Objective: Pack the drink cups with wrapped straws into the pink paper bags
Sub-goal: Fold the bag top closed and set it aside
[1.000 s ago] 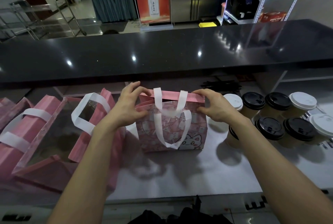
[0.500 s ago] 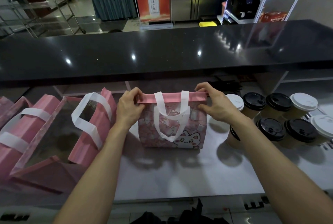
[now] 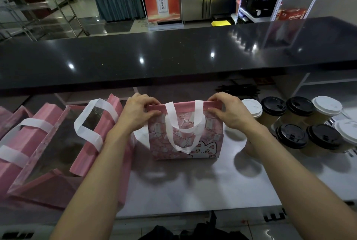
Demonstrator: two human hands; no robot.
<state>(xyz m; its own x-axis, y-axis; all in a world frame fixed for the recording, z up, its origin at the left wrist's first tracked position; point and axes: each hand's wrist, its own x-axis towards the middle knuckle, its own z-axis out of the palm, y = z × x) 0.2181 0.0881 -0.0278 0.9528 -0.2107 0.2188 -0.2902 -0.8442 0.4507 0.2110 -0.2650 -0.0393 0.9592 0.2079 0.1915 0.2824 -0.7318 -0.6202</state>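
one small pink patterned bag with white strap handles and a cartoon cat [image 3: 185, 139] stands upright mid-counter, its top edge pinched flat at both corners by the left hand [image 3: 138, 113] and right hand [image 3: 229, 113]; what it holds is hidden. several lidded paper drink cups [image 3: 301, 122] wait unpacked at right, and larger pink bags [image 3: 48, 143] lie at left, so packing looks far from finished.

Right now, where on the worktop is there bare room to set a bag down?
The bare patch lies in front of the cat-print bag, between the forearms and toward the near edge of the worktop. The left is crowded with open pink bags; the right holds lidded cups.
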